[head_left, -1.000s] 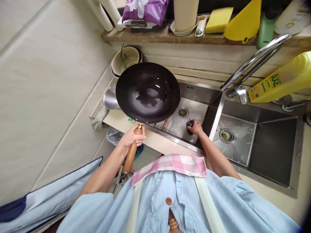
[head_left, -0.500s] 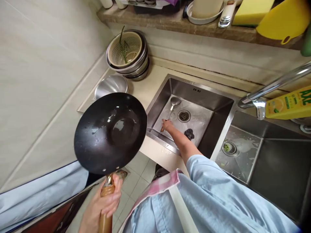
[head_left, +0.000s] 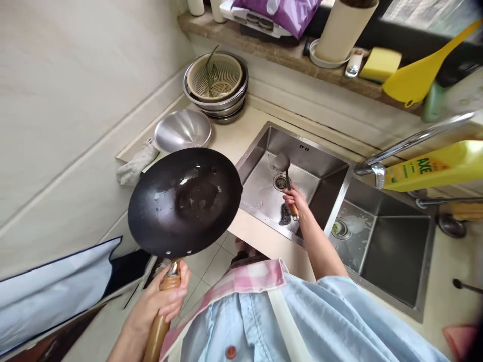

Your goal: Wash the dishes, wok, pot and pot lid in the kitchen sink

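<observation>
My left hand [head_left: 169, 294] is wrapped round the wooden handle of a black wok [head_left: 184, 203], held up left of the sink. The wok's wet inside faces me, with a few shiny drops on it. Over the left basin [head_left: 260, 173], my right hand [head_left: 294, 198] grips the wooden handle of a metal ladle [head_left: 282, 162], whose rounded head points to the back wall. A dark scouring pad [head_left: 285, 215] lies on the basin floor just below that hand, near the drain [head_left: 279, 182].
Behind the wok are a steel bowl [head_left: 183, 130], a grey cloth [head_left: 138, 163] and stacked basins topped by a beige colander [head_left: 214, 80]. A tap [head_left: 418, 141] and yellow detergent bottle [head_left: 433, 168] stand by the right basin [head_left: 396, 251]. The shelf holds a sponge [head_left: 381, 65] and yellow scoop [head_left: 411, 83].
My right hand has lifted the ladle off the basin floor and moved right with it. The wok stays in my left hand, tilted slightly differently. The view has shifted.
</observation>
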Action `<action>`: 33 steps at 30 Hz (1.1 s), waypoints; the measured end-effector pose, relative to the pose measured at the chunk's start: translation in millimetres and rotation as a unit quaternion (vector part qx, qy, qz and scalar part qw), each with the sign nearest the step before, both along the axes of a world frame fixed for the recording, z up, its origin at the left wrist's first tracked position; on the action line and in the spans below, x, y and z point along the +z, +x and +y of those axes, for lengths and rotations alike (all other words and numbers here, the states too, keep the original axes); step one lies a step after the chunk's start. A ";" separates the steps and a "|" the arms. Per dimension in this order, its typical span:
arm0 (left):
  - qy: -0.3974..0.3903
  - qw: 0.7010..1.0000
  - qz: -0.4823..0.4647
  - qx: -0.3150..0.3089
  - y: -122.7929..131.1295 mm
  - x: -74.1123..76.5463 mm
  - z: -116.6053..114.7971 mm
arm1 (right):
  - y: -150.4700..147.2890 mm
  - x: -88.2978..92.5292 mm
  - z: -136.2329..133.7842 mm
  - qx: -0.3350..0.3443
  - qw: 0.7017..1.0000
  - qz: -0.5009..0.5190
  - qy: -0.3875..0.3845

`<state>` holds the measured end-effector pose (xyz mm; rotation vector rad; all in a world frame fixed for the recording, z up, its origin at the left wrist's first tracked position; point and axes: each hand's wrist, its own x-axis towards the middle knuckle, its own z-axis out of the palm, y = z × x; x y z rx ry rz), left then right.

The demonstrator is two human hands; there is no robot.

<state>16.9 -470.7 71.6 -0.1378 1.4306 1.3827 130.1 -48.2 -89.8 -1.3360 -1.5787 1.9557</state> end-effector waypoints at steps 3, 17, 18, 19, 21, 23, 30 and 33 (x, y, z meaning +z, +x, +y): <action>0.044 0.998 -0.007 -0.047 -19.6 -12.6 3.7 | 43.0 43.1 -15.1 -0.021 0.997 -0.001 -0.075; 0.148 0.978 -0.014 -0.149 -11.0 -29.5 57.9 | 32.3 215.0 -125.1 0.356 0.783 -0.151 0.488; 0.157 0.978 -0.012 -0.138 -2.5 -31.9 58.2 | 25.6 214.4 -129.5 0.379 0.755 -0.176 0.505; 0.166 0.978 -0.008 -0.123 6.6 -34.5 58.4 | 19.5 213.1 -133.4 0.401 0.729 -0.201 0.516; 0.181 0.980 -0.001 -0.083 26.7 -40.3 58.4 | 9.2 209.6 -140.4 0.438 0.681 -0.237 0.537; 0.191 0.981 -0.002 -0.032 49.2 -46.6 56.5 | 1.3 206.1 -148.8 0.469 0.634 -0.251 0.561; 0.202 0.964 0.036 0.170 127.7 -63.8 2.9 | -11.2 199.5 -225.9 0.586 0.487 -0.196 0.618; 0.164 0.941 0.095 0.279 164.8 -60.4 -44.8 | -14.4 197.0 -286.5 0.665 0.400 -0.139 0.615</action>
